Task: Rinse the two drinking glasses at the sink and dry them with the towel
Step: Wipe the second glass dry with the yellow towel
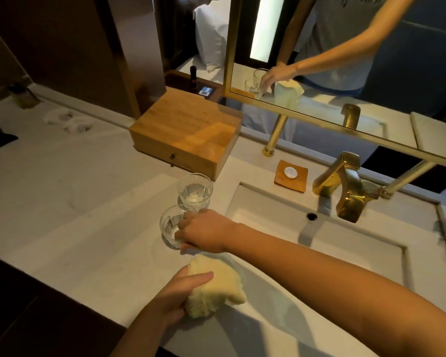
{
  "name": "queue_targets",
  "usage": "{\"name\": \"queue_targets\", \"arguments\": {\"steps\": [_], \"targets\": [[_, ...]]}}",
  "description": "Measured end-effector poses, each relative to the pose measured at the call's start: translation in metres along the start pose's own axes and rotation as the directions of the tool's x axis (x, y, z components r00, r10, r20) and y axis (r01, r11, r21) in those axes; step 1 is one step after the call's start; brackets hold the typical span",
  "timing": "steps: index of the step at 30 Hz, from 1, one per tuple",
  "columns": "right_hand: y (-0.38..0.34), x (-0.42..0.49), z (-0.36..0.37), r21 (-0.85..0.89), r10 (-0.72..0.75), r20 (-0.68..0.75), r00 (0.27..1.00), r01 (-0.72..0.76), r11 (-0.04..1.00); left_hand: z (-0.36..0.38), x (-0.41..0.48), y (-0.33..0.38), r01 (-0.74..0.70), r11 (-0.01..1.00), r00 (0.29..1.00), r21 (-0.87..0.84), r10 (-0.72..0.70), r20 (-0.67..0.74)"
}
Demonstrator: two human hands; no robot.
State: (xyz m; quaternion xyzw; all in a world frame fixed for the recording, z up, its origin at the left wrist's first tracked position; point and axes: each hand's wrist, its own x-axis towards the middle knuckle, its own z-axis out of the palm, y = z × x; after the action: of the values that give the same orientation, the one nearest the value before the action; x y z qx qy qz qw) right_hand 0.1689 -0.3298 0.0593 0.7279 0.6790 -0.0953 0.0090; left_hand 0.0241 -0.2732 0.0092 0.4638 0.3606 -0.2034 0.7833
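The desk (88, 202) carries a wooden box (183, 135) against its back edge. In front of the box, just left of the sink's left rim, the two glasses stand upright and close together; whether they touch cannot be told. The far glass (195, 193) is free. The near glass (168, 226) is held from its right side by the right hand (204, 233), which reaches across the body, its grip clamped round the glass wall.

At the desk's front edge the left hand (175, 297) has its grip closed on the bunched yellow towel (214, 287).

To the right lies the sink (281, 215), with the gold faucet (345, 191) at its back edge and no water visibly running.

Judged step: handling the near glass, either for rinsing or for drying; which one cannot be told.

Procedure:
1. Lift the near glass straight up, so that it does not knock the far glass.
2. Hold it low on the wall, not by the rim.
3. Bring glass and towel together over the desk, not above the hard sink edge.
4. Work the towel inside with light pressure.
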Motion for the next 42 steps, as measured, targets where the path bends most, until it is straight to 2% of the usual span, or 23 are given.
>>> {"name": "queue_targets", "arguments": {"steps": [6,8,10,12,14,16,17,18,19,22,25,28,30,31,32,33,35,36,37,38,40,42], "targets": [[-0.003,0.000,0.005,-0.063,0.024,-0.029,0.999,-0.026,0.998,0.000,-0.008,0.004,-0.059,0.995,0.979,0.083,0.041,0.198],[-0.007,-0.015,-0.006,0.053,0.051,-0.131,0.990,-0.044,0.998,0.004,-0.011,0.009,-0.079,0.990,0.973,0.119,0.051,0.223],[-0.012,-0.039,-0.019,0.288,0.154,-0.268,0.951,-0.073,0.955,0.009,-0.016,0.016,-0.134,0.976,0.957,0.173,0.082,0.277],[-0.012,-0.071,-0.031,0.546,0.324,-0.270,0.907,-0.133,0.827,0.014,-0.022,0.024,-0.156,0.971,0.941,0.181,0.090,0.325],[-0.003,-0.102,-0.037,0.759,0.436,-0.036,0.899,-0.259,0.597,0.022,-0.030,0.034,-0.165,0.965,0.925,0.205,0.080,0.372],[0.009,-0.130,-0.034,0.880,0.391,0.257,0.884,-0.381,0.282,0.033,-0.036,0.047,-0.181,0.944,0.917,0.275,0.061,0.395],[0.013,-0.143,-0.029,0.903,0.353,0.345,0.870,-0.410,0.128,0.038,-0.039,0.052,-0.195,0.927,0.909,0.319,0.049,0.413],[0.014,-0.157,-0.027,0.914,0.317,0.384,0.867,-0.406,0.002,0.044,-0.042,0.057,-0.210,0.909,0.900,0.360,0.036,0.435],[0.016,-0.170,-0.024,0.918,0.289,0.395,0.872,-0.391,-0.074,0.049,-0.045,0.063,-0.223,0.896,0.891,0.383,0.028,0.454],[0.012,-0.205,-0.030,0.919,0.286,0.393,0.874,-0.372,-0.128,0.064,-0.053,0.071,-0.236,0.912,0.899,0.336,0.073,0.432],[0.011,-0.232,-0.041,0.929,0.443,0.366,0.819,-0.290,-0.231,0.077,-0.062,0.066,-0.206,0.968,0.901,0.141,0.132,0.413],[0.006,-0.242,-0.055,0.918,0.465,0.309,0.829,-0.132,-0.374,0.090,-0.066,0.051,-0.117,0.992,0.900,-0.041,0.123,0.417],[0.000,-0.246,-0.062,0.905,0.486,0.307,0.818,-0.093,-0.415,0.100,-0.070,0.041,-0.091,0.984,0.898,-0.151,0.147,0.415],[-0.003,-0.247,-0.067,0.917,0.494,0.298,0.817,-0.101,-0.385,0.104,-0.073,0.037,-0.096,0.976,0.898,-0.194,0.169,0.406],[-0.004,-0.249,-0.071,0.949,0.507,0.267,0.820,-0.131,-0.287,0.109,-0.077,0.033,-0.108,0.970,0.899,-0.218,0.189,0.394],[-0.005,-0.251,-0.074,0.977,0.523,0.213,0.826,-0.185,-0.106,0.111,-0.079,0.030,-0.125,0.964,0.899,-0.236,0.210,0.384],[-0.001,-0.254,-0.078,0.893,0.537,0.029,0.843,-0.264,0.366,0.116,-0.084,0.023,-0.135,0.955,0.899,-0.264,0.230,0.372],[0.002,-0.255,-0.080,0.800,0.512,-0.064,0.857,-0.263,0.540,0.117,-0.085,0.019,-0.122,0.954,0.907,-0.273,0.219,0.360],[0.004,-0.254,-0.081,0.727,0.501,-0.130,0.856,-0.261,0.635,0.117,-0.083,0.015,-0.112,0.955,0.922,-0.276,0.204,0.330],[0.004,-0.252,-0.083,0.689,0.512,-0.170,0.842,-0.270,0.673,0.117,-0.083,0.013,-0.111,0.956,0.936,-0.272,0.192,0.295],[0.005,-0.248,-0.088,0.689,0.542,-0.195,0.818,-0.279,0.669,0.115,-0.080,0.011,-0.118,0.955,0.959,-0.272,0.180,0.218],[0.007,-0.245,-0.096,0.741,0.472,-0.161,0.867,-0.210,0.638,0.112,-0.077,0.015,-0.118,0.953,0.969,-0.280,0.172,0.177]]}}
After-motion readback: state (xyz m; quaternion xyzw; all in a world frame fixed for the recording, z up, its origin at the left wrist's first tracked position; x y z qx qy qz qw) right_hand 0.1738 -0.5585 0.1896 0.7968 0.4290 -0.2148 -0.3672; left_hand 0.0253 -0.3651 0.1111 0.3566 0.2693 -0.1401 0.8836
